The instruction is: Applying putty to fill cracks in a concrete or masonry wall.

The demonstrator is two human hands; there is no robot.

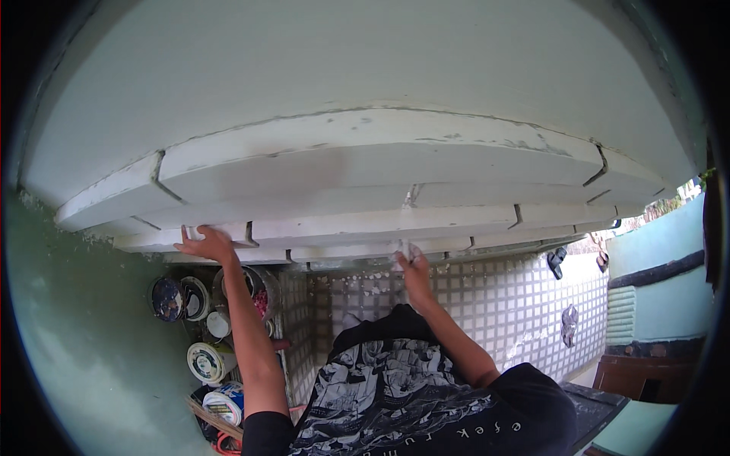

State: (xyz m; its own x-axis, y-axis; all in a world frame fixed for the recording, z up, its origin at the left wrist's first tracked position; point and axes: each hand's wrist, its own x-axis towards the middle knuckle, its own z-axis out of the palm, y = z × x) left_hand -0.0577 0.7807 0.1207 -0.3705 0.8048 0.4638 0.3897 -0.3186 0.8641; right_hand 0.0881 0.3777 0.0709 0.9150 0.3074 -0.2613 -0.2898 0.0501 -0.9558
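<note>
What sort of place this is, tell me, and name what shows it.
Probably a house's porch or terrace: footwear lies on the checked tile floor, and several smeared buckets are grouped beside a green wall.

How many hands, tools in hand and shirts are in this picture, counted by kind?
Hands: 2, the left hand and the right hand
Tools in hand: 1, a pale slim tool
Shirts: 1, a black printed shirt
Total: 4

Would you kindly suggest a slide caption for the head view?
Left hand on a white ledge, right hand holding a slim pale tool, with buckets and tiled floor below.
</note>
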